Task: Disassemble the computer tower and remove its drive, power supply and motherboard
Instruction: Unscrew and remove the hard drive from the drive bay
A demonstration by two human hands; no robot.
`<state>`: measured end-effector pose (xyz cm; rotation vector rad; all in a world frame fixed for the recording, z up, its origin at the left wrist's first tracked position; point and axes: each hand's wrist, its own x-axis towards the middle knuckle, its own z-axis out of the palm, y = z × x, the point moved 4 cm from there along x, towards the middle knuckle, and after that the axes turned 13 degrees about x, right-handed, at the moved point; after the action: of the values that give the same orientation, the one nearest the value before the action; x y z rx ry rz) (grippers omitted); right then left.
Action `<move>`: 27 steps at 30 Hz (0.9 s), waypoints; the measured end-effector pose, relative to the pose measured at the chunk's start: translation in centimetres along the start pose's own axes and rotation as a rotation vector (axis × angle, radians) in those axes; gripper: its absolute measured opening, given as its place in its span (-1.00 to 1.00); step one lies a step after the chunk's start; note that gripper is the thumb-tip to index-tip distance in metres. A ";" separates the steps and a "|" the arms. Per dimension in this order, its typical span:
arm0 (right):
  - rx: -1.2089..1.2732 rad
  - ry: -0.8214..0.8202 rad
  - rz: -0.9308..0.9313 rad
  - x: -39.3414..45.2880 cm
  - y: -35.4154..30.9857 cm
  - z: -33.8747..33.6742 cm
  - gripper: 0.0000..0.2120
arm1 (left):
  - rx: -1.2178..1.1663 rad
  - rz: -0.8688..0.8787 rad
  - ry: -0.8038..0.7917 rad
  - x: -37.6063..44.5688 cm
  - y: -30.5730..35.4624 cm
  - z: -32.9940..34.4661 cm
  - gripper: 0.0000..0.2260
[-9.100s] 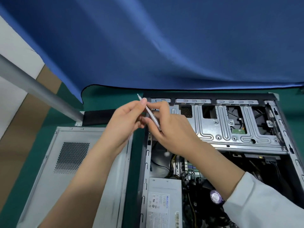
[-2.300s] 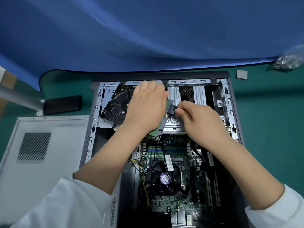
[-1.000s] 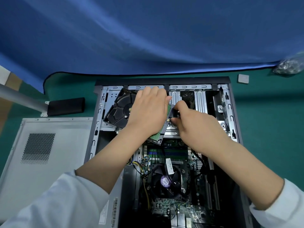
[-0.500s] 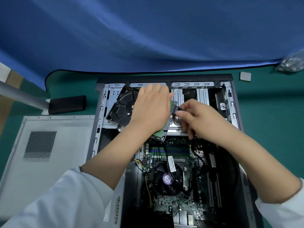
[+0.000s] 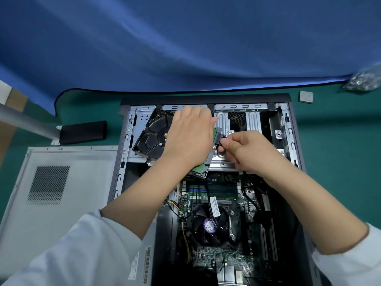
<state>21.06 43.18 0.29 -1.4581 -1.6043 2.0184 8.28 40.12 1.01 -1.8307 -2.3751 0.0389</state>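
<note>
1. While the computer tower (image 5: 208,182) lies open on its side on the green bench (image 5: 334,141), the head view is filled by two bare forearms reaching into its far end.
2. The drive (image 5: 152,135) is held tilted over the metal drive cage (image 5: 237,129) at the far end of the case; its black casing is seen on the left, and a green circuit-board edge is seen at its near corner.
3. The left hand (image 5: 189,137) is laid over the drive, with its fingers (image 5: 193,112) curled round the far edge – the drive is gripped.
4. The right hand (image 5: 245,149) is closed on a small black cable connector (image 5: 221,139), which is pinched between thumb and fingertips right at the drive's connector edge; whether it is seated in the drive or just free of it cannot be told.
5. The motherboard (image 5: 226,213) is seen in the case nearer the camera, with its black CPU fan (image 5: 210,226) and memory slots exposed.
6. The removed grey side panel (image 5: 57,190) is laid flat on the bench just left of the tower.
7. A black padded block (image 5: 82,132) on a metal bar is seen beyond the panel – a blue cloth (image 5: 185,42) hangs behind everything.
8. A small grey square piece (image 5: 306,96) and a clear bag of hardware (image 5: 365,80) are seen at the far right.
</note>
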 end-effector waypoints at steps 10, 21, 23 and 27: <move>-0.019 0.026 -0.037 -0.1 0.2 0.0 -0.72 | 0.013 0.009 -0.013 0.1 0.1 0.0 -0.74; 0.136 -0.056 0.033 -0.4 0.0 0.1 -0.71 | -0.026 0.003 -0.032 0.1 0.1 -0.1 -0.82; 0.190 -0.134 0.085 -0.3 -0.4 0.2 -0.71 | -0.026 0.005 -0.039 0.1 0.1 -0.1 -0.81; 0.055 -0.144 0.091 0.1 -0.4 0.0 -0.76 | -0.035 0.007 -0.038 0.1 0.0 0.0 -0.82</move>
<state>20.85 43.39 0.53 -1.4203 -1.5477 2.2463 8.27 40.18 1.05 -1.8702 -2.4097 0.0340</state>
